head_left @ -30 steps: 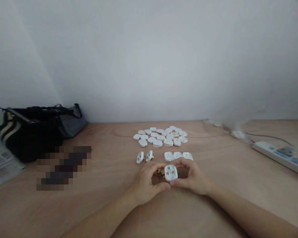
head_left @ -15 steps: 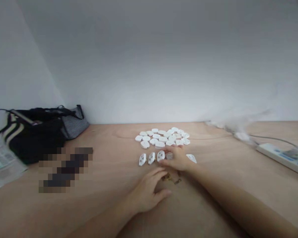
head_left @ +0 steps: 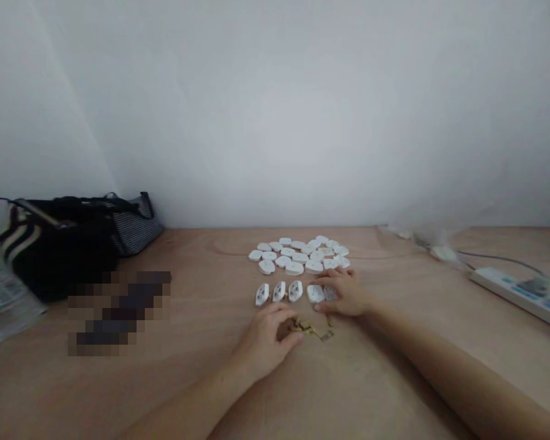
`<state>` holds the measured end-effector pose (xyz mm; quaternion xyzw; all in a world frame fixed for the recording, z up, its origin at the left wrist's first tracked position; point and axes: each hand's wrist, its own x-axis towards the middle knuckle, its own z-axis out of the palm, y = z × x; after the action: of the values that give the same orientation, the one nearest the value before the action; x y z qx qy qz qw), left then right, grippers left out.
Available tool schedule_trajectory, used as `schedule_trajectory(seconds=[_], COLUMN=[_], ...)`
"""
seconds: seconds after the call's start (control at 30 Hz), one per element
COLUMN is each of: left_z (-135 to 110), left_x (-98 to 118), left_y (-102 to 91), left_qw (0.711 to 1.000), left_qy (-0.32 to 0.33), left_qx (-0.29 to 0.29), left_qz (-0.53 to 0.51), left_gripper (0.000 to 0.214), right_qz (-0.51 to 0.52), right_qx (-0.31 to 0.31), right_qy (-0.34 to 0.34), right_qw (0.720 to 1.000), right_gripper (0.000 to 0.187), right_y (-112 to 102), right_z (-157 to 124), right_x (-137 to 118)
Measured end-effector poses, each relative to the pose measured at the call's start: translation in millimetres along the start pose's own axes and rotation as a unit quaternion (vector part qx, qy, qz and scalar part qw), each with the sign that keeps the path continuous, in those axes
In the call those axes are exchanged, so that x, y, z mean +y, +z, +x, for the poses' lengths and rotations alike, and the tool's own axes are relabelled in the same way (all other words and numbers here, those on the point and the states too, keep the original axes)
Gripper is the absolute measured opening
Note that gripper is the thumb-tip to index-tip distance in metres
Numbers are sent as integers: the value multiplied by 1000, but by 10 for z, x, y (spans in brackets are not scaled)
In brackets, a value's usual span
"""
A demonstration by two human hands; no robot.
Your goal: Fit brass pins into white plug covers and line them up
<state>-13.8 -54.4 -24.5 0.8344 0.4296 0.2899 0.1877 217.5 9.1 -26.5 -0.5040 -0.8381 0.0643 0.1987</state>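
Note:
My left hand (head_left: 266, 339) rests low over the table, thumb and fingers curved with a gap between them, at the left edge of a small heap of brass-coloured metal pieces (head_left: 306, 327). Farther right, my right hand (head_left: 346, 294) curls its thumb and fingers round a white plastic plug housing (head_left: 330, 293), partly covered by the fingers. Just left of it lies another white housing (head_left: 315, 294), close to the right fingertips. Three more housings (head_left: 296, 291) continue the row leftward, showing holes in their faces.
Behind the row, many white plastic pieces (head_left: 294, 268) lie in a group. A black bag (head_left: 68, 250) and a striped bag (head_left: 137, 226) stand at the left, near a pixelated dark patch (head_left: 123, 311). At the right are a power strip (head_left: 517, 296) and clear plastic (head_left: 435, 235).
My right hand has shifted slightly right, uncovering the fourth white housing in the row. My left hand has moved a little left, and more of the brass pieces show.

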Motion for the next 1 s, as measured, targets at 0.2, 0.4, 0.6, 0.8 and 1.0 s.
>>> schedule_trajectory(seconds=[0.2, 0.4, 0.6, 0.8, 1.0], left_z=[28, 55, 99, 107, 87], left_x=[-38, -30, -47, -65, -19], left_y=[1, 27, 63, 100, 76], left_qw=[1000, 999, 999, 996, 997], left_qy=[-4, -12, 16, 60, 42], left_qx=[10, 21, 24, 9, 40], left_qz=[4, 24, 36, 63, 42], left_gripper=[16, 12, 12, 17, 17], right_qz=[3, 39, 77, 78, 83], right_qx=[40, 104, 98, 102, 101], right_qy=[16, 49, 12, 2, 3], right_qw=[999, 993, 992, 992, 991], right_gripper=[49, 42, 41, 40, 41], right_y=[5, -25, 22, 52, 64], right_z=[-46, -362, -589, -580, -581], right_x=[-65, -262, -435, -419, -411])
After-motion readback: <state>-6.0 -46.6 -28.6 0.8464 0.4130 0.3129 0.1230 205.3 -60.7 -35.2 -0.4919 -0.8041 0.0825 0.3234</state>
